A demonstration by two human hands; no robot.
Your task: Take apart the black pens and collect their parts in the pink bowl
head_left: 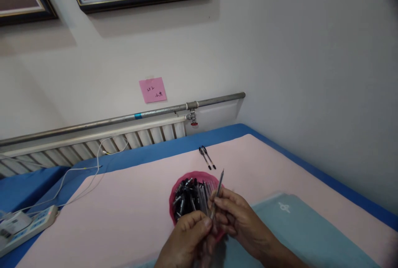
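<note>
A slim uncapped pen (219,184) is held between my hands over the basket's near right side, its narrow tip pointing up and slightly right. My left hand (188,235) pinches its lower end between thumb and fingers. Higher on the shaft, the fingers of my right hand (238,216) are closed around it. Beneath and behind them is a round pink basket (172,201), partly covered by both hands. It holds many black pen parts (186,197) on the left and clear pen barrels (203,193) on the right. Whether a barrel surrounds the pen's lower end is hidden.
Two black-capped pens (207,158) lie side by side beyond the basket. A teal mat (298,218) lies at right on the pink table cover (124,206). At left are a power strip (34,226) and white cables (79,168). A radiator (137,137) lines the back wall.
</note>
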